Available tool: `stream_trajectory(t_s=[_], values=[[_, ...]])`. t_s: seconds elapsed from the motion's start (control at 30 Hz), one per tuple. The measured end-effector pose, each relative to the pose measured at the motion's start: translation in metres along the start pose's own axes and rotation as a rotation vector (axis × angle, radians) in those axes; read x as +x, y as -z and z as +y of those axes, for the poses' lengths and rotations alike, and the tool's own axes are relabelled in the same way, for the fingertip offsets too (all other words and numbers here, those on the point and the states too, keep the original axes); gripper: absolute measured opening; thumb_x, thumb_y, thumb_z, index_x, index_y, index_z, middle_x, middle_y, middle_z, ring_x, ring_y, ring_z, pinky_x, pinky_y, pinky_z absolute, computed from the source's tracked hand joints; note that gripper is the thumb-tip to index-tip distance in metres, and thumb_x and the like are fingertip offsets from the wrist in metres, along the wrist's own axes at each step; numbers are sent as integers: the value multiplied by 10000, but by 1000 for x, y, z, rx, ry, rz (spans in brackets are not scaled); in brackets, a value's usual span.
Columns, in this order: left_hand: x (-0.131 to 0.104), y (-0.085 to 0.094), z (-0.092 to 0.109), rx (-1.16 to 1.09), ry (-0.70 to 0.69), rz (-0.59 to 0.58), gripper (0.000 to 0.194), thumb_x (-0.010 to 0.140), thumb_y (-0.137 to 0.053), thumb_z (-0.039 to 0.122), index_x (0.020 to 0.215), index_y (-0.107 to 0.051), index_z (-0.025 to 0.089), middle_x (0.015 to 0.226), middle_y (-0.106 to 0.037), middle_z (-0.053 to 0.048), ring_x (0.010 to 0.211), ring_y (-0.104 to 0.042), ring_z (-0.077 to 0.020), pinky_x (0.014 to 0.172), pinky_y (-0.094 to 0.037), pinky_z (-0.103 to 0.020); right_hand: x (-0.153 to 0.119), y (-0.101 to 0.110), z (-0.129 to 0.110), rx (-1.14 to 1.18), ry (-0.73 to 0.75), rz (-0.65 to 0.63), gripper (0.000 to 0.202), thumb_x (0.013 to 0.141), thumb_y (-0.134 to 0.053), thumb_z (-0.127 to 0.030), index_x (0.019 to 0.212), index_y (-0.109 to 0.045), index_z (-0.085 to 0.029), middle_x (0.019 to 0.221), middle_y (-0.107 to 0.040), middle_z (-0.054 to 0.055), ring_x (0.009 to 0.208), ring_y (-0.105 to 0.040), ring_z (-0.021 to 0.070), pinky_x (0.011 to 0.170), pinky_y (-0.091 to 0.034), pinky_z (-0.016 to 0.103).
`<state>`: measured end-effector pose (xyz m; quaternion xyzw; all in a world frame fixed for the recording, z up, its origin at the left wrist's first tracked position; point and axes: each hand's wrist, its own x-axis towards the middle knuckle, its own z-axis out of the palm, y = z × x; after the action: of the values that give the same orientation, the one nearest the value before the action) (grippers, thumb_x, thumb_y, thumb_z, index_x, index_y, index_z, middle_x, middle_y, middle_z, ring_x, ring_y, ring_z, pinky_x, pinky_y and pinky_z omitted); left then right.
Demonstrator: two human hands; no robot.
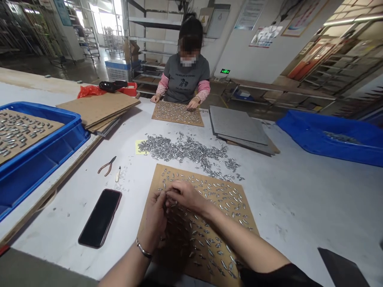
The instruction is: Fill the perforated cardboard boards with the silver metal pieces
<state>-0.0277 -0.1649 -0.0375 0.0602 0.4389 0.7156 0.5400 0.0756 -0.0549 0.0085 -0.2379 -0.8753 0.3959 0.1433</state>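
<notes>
My left hand (157, 210) and my right hand (184, 195) meet over the left part of a brown cardboard sheet (158, 175). Fingers of both hands are pinched close together; whatever lies between them is too small or hidden to name. Small silvery metal pieces (220, 252) lie spread in loose rows over the sheet. Just beyond its far edge is a large loose pile of the same pieces (185, 149), partly over a yellow paper (139, 147).
On the left are a black phone (100, 218), pliers (107, 166), a small knife (117, 174) and a blue tray (67, 137). Cardboard sheets (101, 107), grey boards (239, 125) and a blue bin (329, 139) stand farther off. Opposite, a co-worker (187, 75) handles another covered sheet (158, 115).
</notes>
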Motion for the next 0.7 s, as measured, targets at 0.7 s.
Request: stream_trajectory(t_s=[0.7], values=[[19, 8, 39, -345, -61, 224, 14, 871, -640, 136, 861, -645, 128, 908, -751, -115, 788, -710, -154, 727, -558, -255, 63, -15, 14, -375, -86, 41, 116, 953, -610, -259, 904, -677, -178, 877, -654, 47, 808, -581, 170, 717, -403, 261]])
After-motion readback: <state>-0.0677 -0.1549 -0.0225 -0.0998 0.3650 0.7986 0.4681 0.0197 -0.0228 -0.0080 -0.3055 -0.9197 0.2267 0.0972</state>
